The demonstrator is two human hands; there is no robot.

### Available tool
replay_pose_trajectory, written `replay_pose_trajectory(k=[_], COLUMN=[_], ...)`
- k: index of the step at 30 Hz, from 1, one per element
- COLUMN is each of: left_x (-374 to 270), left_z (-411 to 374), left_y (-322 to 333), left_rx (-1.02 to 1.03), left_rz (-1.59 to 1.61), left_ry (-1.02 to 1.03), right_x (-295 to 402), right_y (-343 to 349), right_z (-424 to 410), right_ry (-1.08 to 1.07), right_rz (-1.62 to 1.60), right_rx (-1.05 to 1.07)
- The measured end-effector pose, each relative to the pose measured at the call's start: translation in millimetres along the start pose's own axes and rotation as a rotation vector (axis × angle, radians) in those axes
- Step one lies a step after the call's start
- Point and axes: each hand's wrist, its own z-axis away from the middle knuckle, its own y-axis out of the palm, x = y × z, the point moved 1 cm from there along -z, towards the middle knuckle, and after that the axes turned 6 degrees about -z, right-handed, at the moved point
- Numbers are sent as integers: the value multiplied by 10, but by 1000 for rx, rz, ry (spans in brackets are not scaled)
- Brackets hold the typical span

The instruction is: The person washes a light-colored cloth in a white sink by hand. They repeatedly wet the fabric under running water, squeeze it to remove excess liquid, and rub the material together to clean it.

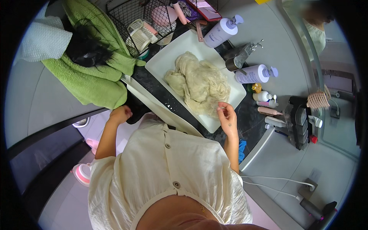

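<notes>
A bunched, wet-looking cream cloth [201,82] lies in a white rectangular washbasin [211,123]. My right hand [227,116] is over the near right side of the basin, beside the cloth. Its fingers are bent, with the thumb near the index fingertip, and I see nothing held. My left hand [120,114] is loosely curled at the lower edge of a green towel [106,82]; whether it holds anything is hidden. A dark metal tap [240,59] reaches over the basin's far edge. Light purple pump bottles [220,33] stand on both sides of it.
A black wire basket [129,28] holds combs and brushes. Dark hair [89,51] lies on the towel. Small bottles [262,96] and a black organizer [297,123] line the right. White cables [273,178] run to a wall socket. A mirror [339,120] is at far right.
</notes>
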Motion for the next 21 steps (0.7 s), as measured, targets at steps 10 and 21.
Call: replay_pose_trajectory(k=[10, 21], left_x=[-697, -1961], left_z=[650, 292], left_y=[-804, -1456], left_rx=[326, 2], left_rz=[479, 323], left_ry=[242, 579], right_x=[-141, 162], right_y=[120, 723], right_z=[-919, -2281], right_ry=[206, 214], right_rz=[-623, -1002], right_rx=[26, 384])
